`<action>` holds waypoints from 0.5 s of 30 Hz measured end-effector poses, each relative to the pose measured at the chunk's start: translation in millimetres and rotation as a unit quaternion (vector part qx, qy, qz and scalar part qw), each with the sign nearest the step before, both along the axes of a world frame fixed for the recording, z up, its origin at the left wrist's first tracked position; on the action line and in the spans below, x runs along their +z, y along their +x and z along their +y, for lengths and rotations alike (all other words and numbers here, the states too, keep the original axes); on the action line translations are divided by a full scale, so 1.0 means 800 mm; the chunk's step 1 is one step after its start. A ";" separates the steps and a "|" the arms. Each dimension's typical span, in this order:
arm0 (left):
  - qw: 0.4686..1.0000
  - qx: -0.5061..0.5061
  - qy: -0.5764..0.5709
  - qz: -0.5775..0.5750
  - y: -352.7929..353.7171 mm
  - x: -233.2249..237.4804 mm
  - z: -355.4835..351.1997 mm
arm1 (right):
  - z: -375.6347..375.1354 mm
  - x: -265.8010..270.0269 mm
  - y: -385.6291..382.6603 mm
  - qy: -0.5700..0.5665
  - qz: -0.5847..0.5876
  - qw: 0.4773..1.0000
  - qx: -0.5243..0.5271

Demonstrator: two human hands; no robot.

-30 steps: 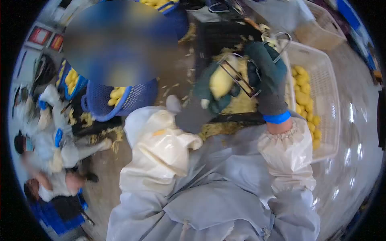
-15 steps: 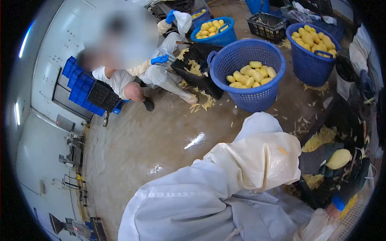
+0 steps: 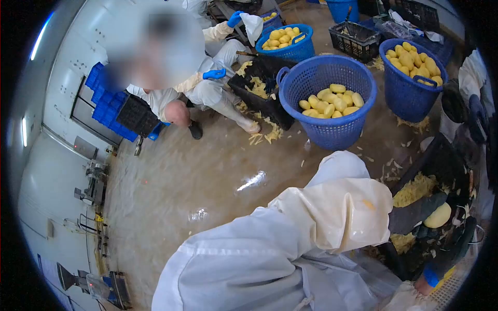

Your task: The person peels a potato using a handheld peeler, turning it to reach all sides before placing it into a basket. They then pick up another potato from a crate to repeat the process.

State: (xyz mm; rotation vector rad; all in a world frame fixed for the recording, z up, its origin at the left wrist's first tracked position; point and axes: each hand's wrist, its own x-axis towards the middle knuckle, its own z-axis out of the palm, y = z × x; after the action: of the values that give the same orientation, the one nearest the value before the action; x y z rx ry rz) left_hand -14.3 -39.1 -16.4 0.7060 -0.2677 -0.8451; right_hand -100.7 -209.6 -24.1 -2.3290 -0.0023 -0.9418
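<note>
My left hand [image 3: 426, 210], in a dark glove below a cream sleeve, grips a pale peeled potato [image 3: 438, 215] at the right side of the view. Part of the potato is hidden by the glove. My right hand [image 3: 459, 248], also dark-gloved with a blue band at the wrist, is closed close beside the potato. Its fingers are partly hidden, and what they hold is too small and dark to make out. Beneath both hands is a black crate [image 3: 450, 165] with heaped yellow peelings [image 3: 415, 191].
A purple-blue basket [image 3: 332, 67] of peeled potatoes stands ahead of my knee. Another full basket [image 3: 410, 98], a bright blue tub [image 3: 293, 51] and a black crate [image 3: 355, 41] stand beyond. A seated co-worker [image 3: 207, 88] in blue gloves is at a second peelings crate [image 3: 264, 90]. Scraps litter the wet floor.
My left hand now covers more of the potato, which has turned and sits a little lower in view. The whole view has shifted slightly. The co-worker's raised hand has moved a little.
</note>
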 end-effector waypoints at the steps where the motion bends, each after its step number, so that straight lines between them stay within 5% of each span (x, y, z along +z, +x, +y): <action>1: 1.000 0.005 -0.003 0.000 0.000 -0.002 -0.003 | 0.007 0.001 0.001 -0.001 0.003 1.000 0.001; 3: 1.000 -0.004 -0.002 0.005 0.000 -0.005 -0.008 | 0.020 -0.005 0.002 0.204 0.013 0.977 0.064; 4: 1.000 -0.004 -0.002 0.003 0.000 -0.006 -0.008 | 0.005 -0.016 0.012 0.130 0.022 0.991 -0.028; 7: 1.000 -0.006 -0.006 -0.004 0.002 -0.002 -0.009 | -0.009 -0.005 0.008 0.146 -0.028 0.989 0.015; 12: 1.000 -0.017 -0.012 0.004 0.000 -0.010 -0.022 | 0.015 0.000 0.006 0.138 0.066 0.988 0.009; 15: 1.000 -0.017 -0.017 -0.006 0.003 -0.007 -0.027 | -0.014 -0.012 0.009 0.110 -0.002 0.994 0.005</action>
State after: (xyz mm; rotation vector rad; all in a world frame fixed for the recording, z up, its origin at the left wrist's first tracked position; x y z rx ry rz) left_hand -11.7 -60.6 -22.3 0.6760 -0.3056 -0.8678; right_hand -93.4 -221.1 -34.0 -2.1213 0.0837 -0.8948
